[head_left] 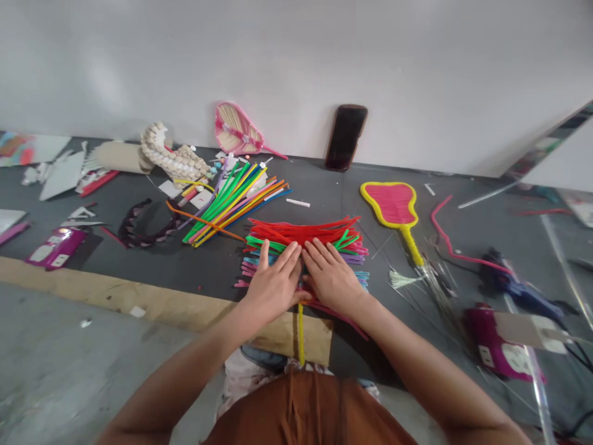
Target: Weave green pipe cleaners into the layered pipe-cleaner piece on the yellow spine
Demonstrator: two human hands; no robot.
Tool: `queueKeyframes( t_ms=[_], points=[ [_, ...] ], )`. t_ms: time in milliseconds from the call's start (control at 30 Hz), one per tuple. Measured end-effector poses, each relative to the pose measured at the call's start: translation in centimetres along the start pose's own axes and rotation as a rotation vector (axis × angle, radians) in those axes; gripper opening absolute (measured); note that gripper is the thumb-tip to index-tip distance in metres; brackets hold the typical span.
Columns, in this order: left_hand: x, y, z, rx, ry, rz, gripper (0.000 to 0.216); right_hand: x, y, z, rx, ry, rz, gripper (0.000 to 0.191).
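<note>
Rows of pipe cleaners [306, 231] in red, green, purple, pink and blue lie side by side across the table in front of me. My left hand [274, 281] rests palm down on their left half, its fingers stretched out. Beside it, my right hand [334, 279] presses flat on the right half, fingers extended and the fingertips of both hands nearly meeting. A yellow fuzzy stem [301, 334] sticks out below the hands toward my body. What lies under the palms is hidden.
Left of the hands spreads a loose bundle of coloured pipe cleaners [231, 207]. A pink-and-yellow fan shape [393, 204] lies to the right, near a glue gun [523, 290]. A phone [345, 137] leans on the wall by a pink leaf-shaped piece [236, 128]. Purple boxes [56, 247] sit at both sides.
</note>
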State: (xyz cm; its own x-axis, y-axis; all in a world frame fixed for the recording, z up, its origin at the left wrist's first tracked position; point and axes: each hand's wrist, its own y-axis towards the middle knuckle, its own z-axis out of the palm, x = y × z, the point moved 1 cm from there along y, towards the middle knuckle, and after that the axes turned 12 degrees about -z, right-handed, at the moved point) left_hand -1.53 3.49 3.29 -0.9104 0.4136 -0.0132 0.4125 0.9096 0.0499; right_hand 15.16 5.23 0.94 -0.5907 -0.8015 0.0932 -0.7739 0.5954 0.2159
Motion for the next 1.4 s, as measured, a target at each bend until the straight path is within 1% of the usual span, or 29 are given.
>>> queueKeyframes(
  t_ms=[67, 167, 300, 367, 433, 567, 633, 700, 767, 867, 967, 1033, 1100, 1200, 1300, 1400],
  points=[
    [0.3, 0.1, 0.1, 0.014, 0.010, 0.041, 0.059, -0.1, -0.2, 0.6, 0.060, 0.018, 0.043, 0.054],
    [0.9, -0.2, 0.8, 0.042, 0.021, 0.048, 0.070, -0.3, -0.5, 0.6, 0.110, 0.048, 0.052, 0.059],
    [1.4, -0.7, 2.1, 0.058, 0.022, 0.048, 0.073, -0.5, -0.7, 0.3, 0.168, 0.079, 0.040, 0.065],
    [1.6, -0.9, 2.3, 0.067, 0.025, 0.054, 0.074, -0.6, -0.8, 0.3, 0.191, 0.084, 0.037, 0.068],
    [1.6, -0.9, 1.9, 0.068, 0.031, 0.067, 0.075, -0.6, -0.8, 0.4, 0.211, 0.089, 0.035, 0.070],
    [1.0, -0.5, -0.3, 0.026, 0.068, 0.084, 0.068, -0.7, -0.7, 0.4, 0.234, 0.107, 0.035, 0.073],
    [0.4, 0.1, -1.1, 0.002, 0.081, 0.133, 0.064, -0.8, -0.7, 0.5, 0.222, 0.111, 0.032, 0.073],
    [0.1, 0.9, -1.3, 0.001, 0.076, 0.225, 0.065, -0.8, -0.7, 0.6, 0.215, 0.114, 0.028, 0.071],
    [0.4, 1.9, -0.8, 0.026, 0.057, 0.286, 0.073, -0.8, -0.8, 0.7, 0.224, 0.114, 0.024, 0.072],
    [1.6, 2.9, 0.8, 0.093, -0.004, 0.241, 0.089, -0.9, -0.8, 0.7, 0.225, 0.107, 0.016, 0.074],
    [2.9, 2.8, 2.4, 0.167, -0.094, 0.182, 0.094, -0.7, -0.8, 0.8, 0.197, 0.110, 0.008, 0.071],
    [3.3, 2.5, 3.0, 0.199, -0.152, 0.157, 0.096, -0.7, -0.8, 0.9, 0.187, 0.123, 0.013, 0.070],
    [3.6, 2.4, 3.2, 0.255, -0.189, 0.143, 0.103, -0.8, -0.8, 1.1, 0.176, 0.146, 0.028, 0.070],
    [3.7, 2.8, 2.7, 0.404, -0.180, 0.149, 0.118, -1.2, -0.8, 0.8, 0.133, 0.230, 0.027, 0.065],
    [3.8, 3.2, 1.5, 0.494, -0.133, 0.165, 0.130, -1.9, -1.5, -0.4, -0.006, 0.364, 0.006, 0.054],
    [3.8, 2.9, 0.3, 0.489, -0.086, 0.195, 0.134, -2.3, -3.1, -2.2, -0.192, 0.445, 0.031, 0.047]
  ],
)
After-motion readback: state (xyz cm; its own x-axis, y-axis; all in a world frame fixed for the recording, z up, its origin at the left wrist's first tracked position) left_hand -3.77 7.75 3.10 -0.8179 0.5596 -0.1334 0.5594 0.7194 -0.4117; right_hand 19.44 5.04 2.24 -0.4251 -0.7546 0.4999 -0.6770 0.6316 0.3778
